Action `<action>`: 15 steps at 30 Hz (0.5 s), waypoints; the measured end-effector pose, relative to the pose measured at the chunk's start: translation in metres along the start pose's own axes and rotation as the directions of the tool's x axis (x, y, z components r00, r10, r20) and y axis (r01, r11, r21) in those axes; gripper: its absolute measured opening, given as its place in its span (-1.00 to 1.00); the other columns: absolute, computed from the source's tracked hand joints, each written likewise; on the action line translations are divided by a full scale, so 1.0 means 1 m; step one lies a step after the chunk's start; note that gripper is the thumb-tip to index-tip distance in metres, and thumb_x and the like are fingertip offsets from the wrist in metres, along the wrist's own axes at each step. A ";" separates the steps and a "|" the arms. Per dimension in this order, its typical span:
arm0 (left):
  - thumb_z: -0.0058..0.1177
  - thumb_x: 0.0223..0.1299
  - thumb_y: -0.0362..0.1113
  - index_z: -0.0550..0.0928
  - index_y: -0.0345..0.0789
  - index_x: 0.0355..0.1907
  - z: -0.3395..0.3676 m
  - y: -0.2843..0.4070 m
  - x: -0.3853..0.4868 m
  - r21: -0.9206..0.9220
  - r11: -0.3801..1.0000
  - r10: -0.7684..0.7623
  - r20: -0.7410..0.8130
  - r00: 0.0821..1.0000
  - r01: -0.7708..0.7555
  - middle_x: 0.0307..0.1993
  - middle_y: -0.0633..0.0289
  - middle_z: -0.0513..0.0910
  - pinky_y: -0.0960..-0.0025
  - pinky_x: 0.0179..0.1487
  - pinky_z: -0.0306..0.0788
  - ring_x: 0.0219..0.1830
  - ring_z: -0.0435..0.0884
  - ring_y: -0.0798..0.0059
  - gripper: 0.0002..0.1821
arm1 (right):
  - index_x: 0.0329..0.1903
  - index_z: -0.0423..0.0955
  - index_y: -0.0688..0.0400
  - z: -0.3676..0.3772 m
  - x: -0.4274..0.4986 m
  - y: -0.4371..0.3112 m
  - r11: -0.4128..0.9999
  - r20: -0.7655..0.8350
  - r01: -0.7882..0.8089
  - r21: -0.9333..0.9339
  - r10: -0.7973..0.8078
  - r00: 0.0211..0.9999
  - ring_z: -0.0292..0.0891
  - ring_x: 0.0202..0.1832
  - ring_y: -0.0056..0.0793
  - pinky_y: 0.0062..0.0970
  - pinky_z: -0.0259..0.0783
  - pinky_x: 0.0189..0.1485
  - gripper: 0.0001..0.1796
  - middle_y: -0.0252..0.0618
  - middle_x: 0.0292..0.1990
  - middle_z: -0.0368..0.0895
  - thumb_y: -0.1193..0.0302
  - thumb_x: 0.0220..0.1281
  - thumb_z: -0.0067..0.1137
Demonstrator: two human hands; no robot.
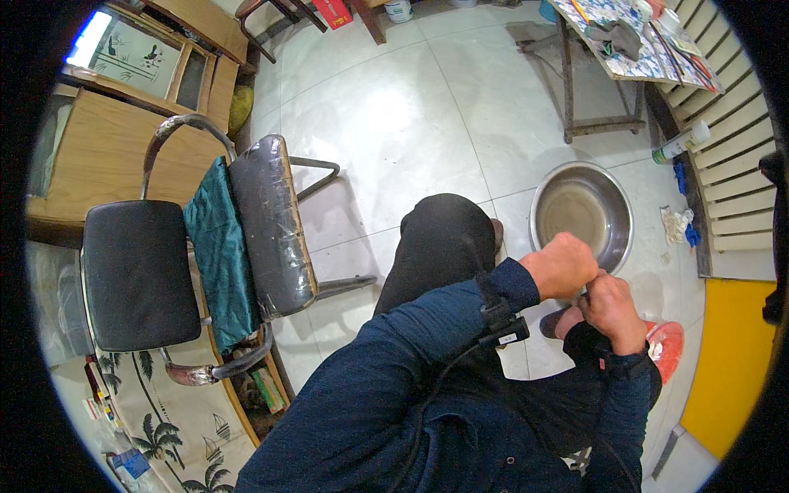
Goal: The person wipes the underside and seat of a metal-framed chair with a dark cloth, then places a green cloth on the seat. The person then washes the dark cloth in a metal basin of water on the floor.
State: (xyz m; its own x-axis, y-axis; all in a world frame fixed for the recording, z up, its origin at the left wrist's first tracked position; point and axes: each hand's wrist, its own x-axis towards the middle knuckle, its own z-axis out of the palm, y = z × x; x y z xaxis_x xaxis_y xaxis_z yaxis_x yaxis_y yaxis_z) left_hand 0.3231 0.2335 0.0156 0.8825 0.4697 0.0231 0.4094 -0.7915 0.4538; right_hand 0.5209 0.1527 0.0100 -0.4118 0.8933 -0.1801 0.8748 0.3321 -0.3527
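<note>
My left hand, in a dark blue sleeve, is curled into a fist over the near rim of a steel basin. Close beside it my right hand is curled too, with its knuckles by the heel of the left. Whatever either hand may hold is hidden by the fingers. The basin stands on the floor with murky, brownish water in it. Below the hands a foot in a dark shoe shows.
A black chair with a green cloth stands left. Beyond the basin is a folding table with a grey cloth and tools. A spray can stands by the slatted panel; a red plastic object lies behind my right wrist.
</note>
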 end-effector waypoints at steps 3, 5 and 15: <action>0.36 0.04 -0.34 0.79 -0.28 -0.26 -0.001 0.001 -0.001 -0.011 1.000 -0.011 0.004 1.000 0.011 -0.36 0.07 0.82 0.05 -0.17 0.67 -0.21 0.85 0.06 -0.82 | -0.19 0.64 0.25 0.002 0.000 0.002 1.000 -0.026 0.010 0.021 -0.010 1.000 0.68 -0.14 0.15 0.05 0.57 -0.08 -0.72 0.04 -0.23 0.69 0.42 0.04 0.46; 0.36 0.04 -0.34 0.79 -0.27 -0.25 0.000 0.000 -0.001 -0.026 1.000 -0.005 0.014 1.000 0.005 -0.36 0.07 0.81 0.05 -0.16 0.67 -0.20 0.85 0.07 -0.82 | -0.17 0.63 0.25 0.001 0.000 0.003 0.999 -0.071 0.036 0.041 -0.033 0.997 0.67 -0.13 0.17 0.06 0.57 -0.08 -0.71 0.04 -0.23 0.69 0.42 0.05 0.46; 0.37 0.03 -0.37 0.79 -0.24 -0.25 0.002 0.001 0.002 0.022 1.000 -0.013 0.115 0.993 0.011 -0.34 0.08 0.82 0.04 -0.16 0.67 -0.20 0.85 0.05 -0.83 | -0.11 0.63 0.28 -0.014 0.003 -0.005 0.998 0.080 -0.056 -0.038 0.059 0.995 0.70 -0.12 0.21 0.05 0.59 -0.08 -0.67 0.12 -0.20 0.71 0.40 0.09 0.44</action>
State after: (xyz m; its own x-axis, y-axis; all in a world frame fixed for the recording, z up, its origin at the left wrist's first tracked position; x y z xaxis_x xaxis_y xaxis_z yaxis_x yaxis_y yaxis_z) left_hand 0.3262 0.2329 0.0146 0.8977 0.4322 -0.0855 0.4240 -0.7947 0.4344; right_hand 0.5192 0.1582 0.0241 -0.3783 0.8845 -0.2731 0.9057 0.2927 -0.3068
